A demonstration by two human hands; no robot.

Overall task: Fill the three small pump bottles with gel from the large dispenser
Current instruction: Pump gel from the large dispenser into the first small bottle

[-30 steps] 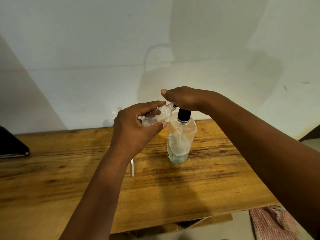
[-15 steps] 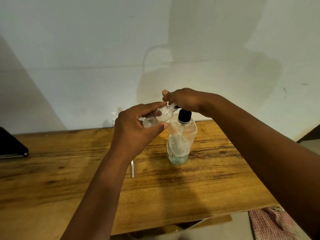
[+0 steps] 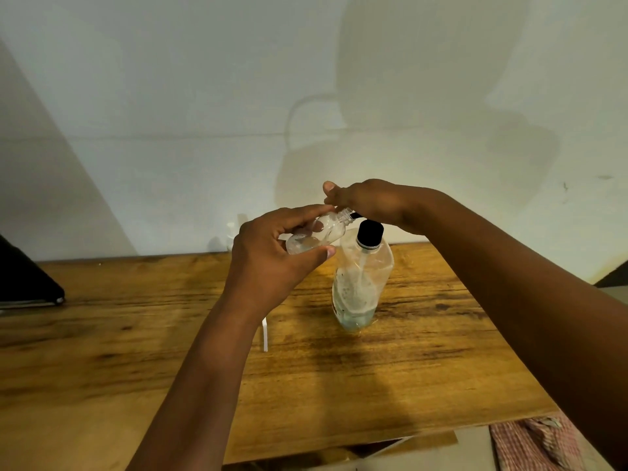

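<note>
Left hand (image 3: 272, 256) grips the tilted small bottle (image 3: 316, 232), neck at the spout; right hand (image 3: 367, 202) presses the large dispenser (image 3: 360, 280) pump, fingers curled.

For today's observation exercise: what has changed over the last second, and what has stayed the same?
Little changed. The left hand tipped the small bottle slightly flatter while holding it; the right hand stays on the pump. The large dispenser and table are unchanged.

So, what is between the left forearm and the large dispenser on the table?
In the head view, one thin white strip lies on the table between the left forearm and the large dispenser; otherwise bare wood.
</note>
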